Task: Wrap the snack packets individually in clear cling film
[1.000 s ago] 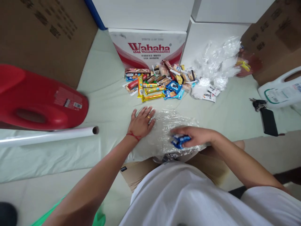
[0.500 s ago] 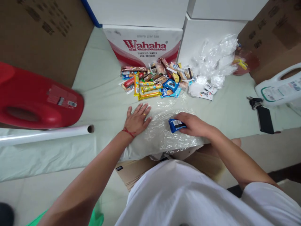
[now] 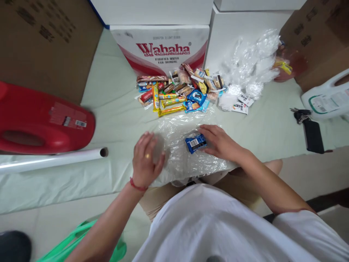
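A small blue snack packet with a barcode label lies on a clear plastic bag spread near the table's front edge. My right hand is around the packet's right end, its thumb and fingers spread apart, no longer pinching it. My left hand, slightly blurred, hovers by the bag's left side with fingers loosely stretched and nothing in them. Beyond both hands lies a pile of wrapped snacks, among them several yellow stick packs and blue packets.
A Wahaha carton stands behind the pile. Crumpled clear plastic bags sit to its right. At left are a red jug and a white roll. A white jug, keys and a black phone are at right.
My left hand has lifted off the plastic and drawn back to the left. My right hand's fingers have opened from the blue packet, which now rests on the bag.
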The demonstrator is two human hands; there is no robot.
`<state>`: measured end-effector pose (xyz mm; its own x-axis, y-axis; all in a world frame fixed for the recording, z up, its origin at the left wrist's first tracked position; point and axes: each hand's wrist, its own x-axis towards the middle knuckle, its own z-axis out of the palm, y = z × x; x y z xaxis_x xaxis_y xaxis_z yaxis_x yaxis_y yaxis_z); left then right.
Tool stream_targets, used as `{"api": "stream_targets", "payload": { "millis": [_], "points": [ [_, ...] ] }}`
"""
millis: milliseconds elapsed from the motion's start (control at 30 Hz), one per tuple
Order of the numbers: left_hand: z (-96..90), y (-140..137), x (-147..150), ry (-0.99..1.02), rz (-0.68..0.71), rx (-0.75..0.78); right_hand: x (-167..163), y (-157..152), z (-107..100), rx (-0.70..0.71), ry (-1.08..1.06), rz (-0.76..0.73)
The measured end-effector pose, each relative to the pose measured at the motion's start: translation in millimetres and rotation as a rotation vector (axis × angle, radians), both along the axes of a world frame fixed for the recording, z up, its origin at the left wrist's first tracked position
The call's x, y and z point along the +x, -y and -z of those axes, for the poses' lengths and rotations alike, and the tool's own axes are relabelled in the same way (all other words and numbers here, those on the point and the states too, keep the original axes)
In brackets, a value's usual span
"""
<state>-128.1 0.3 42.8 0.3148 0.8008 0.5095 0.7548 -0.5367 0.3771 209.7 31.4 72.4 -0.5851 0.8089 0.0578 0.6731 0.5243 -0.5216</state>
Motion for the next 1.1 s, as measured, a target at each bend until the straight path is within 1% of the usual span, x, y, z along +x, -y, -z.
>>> {"api": "stream_targets", "payload": {
  "millis": [33, 100, 133, 167, 200, 300, 400, 500, 567, 667, 767, 867, 967, 1033, 1100],
  "points": [
    [-0.2, 17, -2, 0.013, 0.073, 0.035, 11, 10, -3, 0.007, -0.049, 0.026],
    [3.9, 49, -4, -0.003, 0.279, 0.060, 34, 35, -3, -0.006, -0.108, 0.054],
    [7.9, 61, -3, -0.055, 0.368, 0.046, 44, 49, 0, -0.020, -0.110, 0.045],
    [12.9, 71, -3, -0.101, 0.410, 0.034, 53, 62, 6, -0.036, -0.095, 0.031],
    [18.2, 78, -2, -0.151, 0.431, 0.013, 61, 74, 14, -0.049, -0.067, 0.021],
    [31.4, 82, 1, -0.211, 0.391, -0.062, 74, 104, 40, -0.041, -0.007, 0.065],
    [34.4, 75, 3, -0.123, 0.361, -0.118, 74, 119, 59, -0.001, -0.067, 0.140],
    [28.1, 70, 4, -0.008, 0.360, -0.165, 70, 123, 63, 0.011, -0.188, 0.185],
    [21.8, 67, 6, 0.070, 0.344, -0.216, 69, 121, 59, 0.005, -0.270, 0.202],
    [12.0, 58, 7, 0.167, 0.288, -0.276, 68, 108, 46, -0.020, -0.366, 0.207],
    [2.2, 39, 8, 0.227, 0.211, -0.300, 66, 85, 26, -0.090, -0.399, 0.253],
    [-6.3, 16, 10, 0.261, 0.157, -0.337, 62, 54, 10, -0.172, -0.418, 0.368],
    [-7.9, -9, 13, 0.286, 0.110, -0.393, 57, 23, 8, -0.267, -0.432, 0.497],
    [-2.9, -25, 15, 0.303, 0.060, -0.447, 54, 6, 13, -0.329, -0.439, 0.566],
    [4.8, -40, 16, 0.291, -0.034, -0.530, 49, -8, 20, -0.378, -0.422, 0.616]
  ]
}}
